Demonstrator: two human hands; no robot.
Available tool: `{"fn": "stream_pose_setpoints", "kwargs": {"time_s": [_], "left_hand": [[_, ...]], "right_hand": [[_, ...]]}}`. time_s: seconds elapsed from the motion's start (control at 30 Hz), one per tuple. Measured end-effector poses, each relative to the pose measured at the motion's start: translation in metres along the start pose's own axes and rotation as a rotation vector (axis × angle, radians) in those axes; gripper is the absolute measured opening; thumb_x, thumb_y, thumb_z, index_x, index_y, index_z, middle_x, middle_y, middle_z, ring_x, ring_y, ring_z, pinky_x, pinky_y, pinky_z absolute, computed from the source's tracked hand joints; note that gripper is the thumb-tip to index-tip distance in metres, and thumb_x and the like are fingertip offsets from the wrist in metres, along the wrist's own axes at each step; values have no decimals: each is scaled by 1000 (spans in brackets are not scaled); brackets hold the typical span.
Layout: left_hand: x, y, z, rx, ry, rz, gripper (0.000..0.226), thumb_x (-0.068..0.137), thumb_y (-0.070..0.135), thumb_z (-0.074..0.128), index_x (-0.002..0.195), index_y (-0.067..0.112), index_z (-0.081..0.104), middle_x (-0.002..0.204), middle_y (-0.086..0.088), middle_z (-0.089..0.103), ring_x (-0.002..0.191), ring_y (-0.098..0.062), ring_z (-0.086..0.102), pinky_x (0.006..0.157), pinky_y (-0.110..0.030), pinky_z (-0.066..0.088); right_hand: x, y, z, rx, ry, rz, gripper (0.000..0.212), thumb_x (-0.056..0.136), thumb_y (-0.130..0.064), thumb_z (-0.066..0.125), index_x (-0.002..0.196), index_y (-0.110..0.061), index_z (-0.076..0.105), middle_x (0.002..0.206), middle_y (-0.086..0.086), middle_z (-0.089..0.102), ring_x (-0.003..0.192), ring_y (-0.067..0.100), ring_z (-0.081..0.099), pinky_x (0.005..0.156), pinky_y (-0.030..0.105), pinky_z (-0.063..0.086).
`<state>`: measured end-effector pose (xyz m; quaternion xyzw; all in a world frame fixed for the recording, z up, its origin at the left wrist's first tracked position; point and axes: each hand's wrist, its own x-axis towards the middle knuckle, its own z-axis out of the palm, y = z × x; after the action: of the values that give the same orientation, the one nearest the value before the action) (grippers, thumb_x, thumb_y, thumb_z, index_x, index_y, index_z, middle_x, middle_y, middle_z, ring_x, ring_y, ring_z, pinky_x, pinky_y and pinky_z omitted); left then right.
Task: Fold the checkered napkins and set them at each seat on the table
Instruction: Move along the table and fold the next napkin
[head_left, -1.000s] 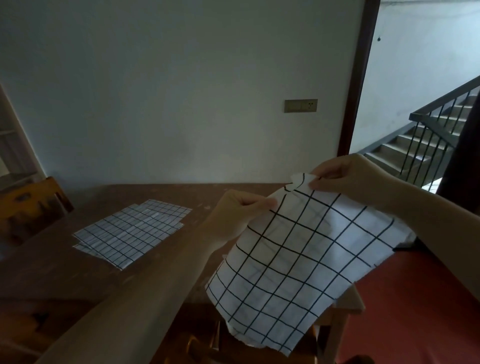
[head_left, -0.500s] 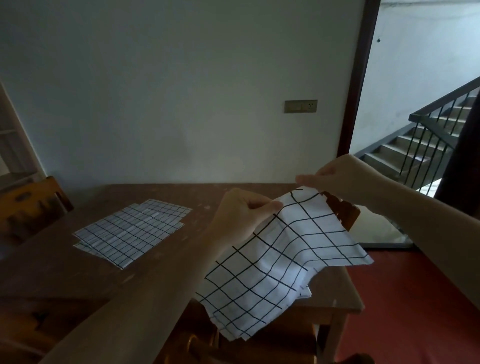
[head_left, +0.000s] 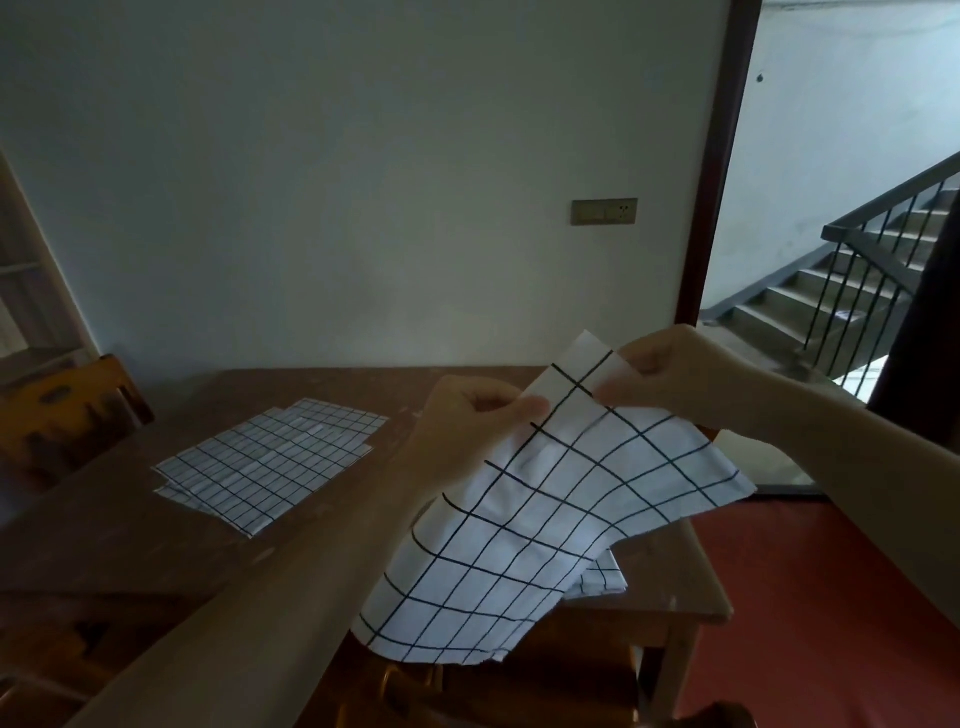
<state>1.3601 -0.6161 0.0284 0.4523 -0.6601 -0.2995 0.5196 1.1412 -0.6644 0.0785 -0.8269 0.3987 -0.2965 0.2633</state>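
Head view: napkin stack (head_left: 270, 462) beside chair (head_left: 62, 410).

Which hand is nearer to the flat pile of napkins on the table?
The left hand. It pinches the held napkin just right of the flat pile of napkins. The right hand pinches the same napkin's top corner, farther right, toward the doorway.

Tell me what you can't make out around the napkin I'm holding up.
- Head view: the held napkin covers most of another checkered cloth on the table; whether that one is folded is hidden.
- How many napkins are in the flat stack: edges overlap, too dim.
- The left hand and right hand cover the napkin's top corners.
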Motion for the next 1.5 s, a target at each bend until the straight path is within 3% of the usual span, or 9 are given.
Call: {"fn": "stream_pose_setpoints", "kwargs": {"time_s": [0.1,0.33,0.47,0.63,0.77,0.9,1.0,1.13,1.5], "left_hand": [[0,4,-2,17,-142,-29,9,86,22,71,92,17,76,84,4,74,79,-11,68,75,-21,52],[5,7,-10,-126,64,-121,5,83,19,74,83,15,77,86,-2,77,86,-16,73,84,-30,55],[6,0,-25,-178,185,-161,3,84,15,72,83,14,74,84,-2,75,83,-15,71,83,-32,54],[8,-8,-31,-235,170,-235,8,86,13,68,89,9,74,92,-8,76,90,-21,72,86,-38,54],[9,-12,-26,-243,184,-285,5,85,14,70,84,12,75,87,-3,77,84,-15,73,85,-35,53],[8,-14,-24,-295,224,-284,4,82,12,71,84,8,72,80,-4,75,76,-15,72,75,-32,54],[8,-14,-24,-280,224,-285,6,80,10,73,86,10,73,86,-6,75,82,-19,71,84,-37,55],[8,-13,-22,-297,157,-315,7,82,11,71,88,14,74,89,-1,77,84,-14,73,80,-33,53],[8,-14,-22,-328,186,-279,10,82,8,71,91,13,73,89,0,78,83,-13,74,67,-23,57]], "right_hand": [[1,-1,3,3,5,-77,32,72,-37,75,76,-6,72,67,22,57,56,17,45,55,28,38],[0,18,-4,-151,-41,77,42,69,-53,73,100,-34,51,89,-18,61,72,-1,58,59,15,41],[-7,40,-4,-84,-121,177,39,74,-57,64,71,-18,62,69,0,60,57,9,56,54,13,46],[-2,60,0,206,100,195,67,39,-65,79,87,-19,77,89,6,76,87,24,73,87,46,57],[0,59,2,324,171,132,49,54,-52,84,87,-16,75,89,9,75,86,31,71,87,50,57],[-3,69,9,394,167,221,82,43,-77,77,70,0,63,69,22,54,64,36,50,67,45,50],[-7,71,12,455,209,244,86,43,-72,82,81,4,67,85,38,57,73,34,56,80,61,52],[-9,60,10,465,246,179,48,70,-46,78,88,-1,72,96,30,68,91,47,66,88,62,52],[-13,46,6,468,305,145,54,76,-55,69,89,-3,72,98,29,69,96,48,64,85,62,52]]}}
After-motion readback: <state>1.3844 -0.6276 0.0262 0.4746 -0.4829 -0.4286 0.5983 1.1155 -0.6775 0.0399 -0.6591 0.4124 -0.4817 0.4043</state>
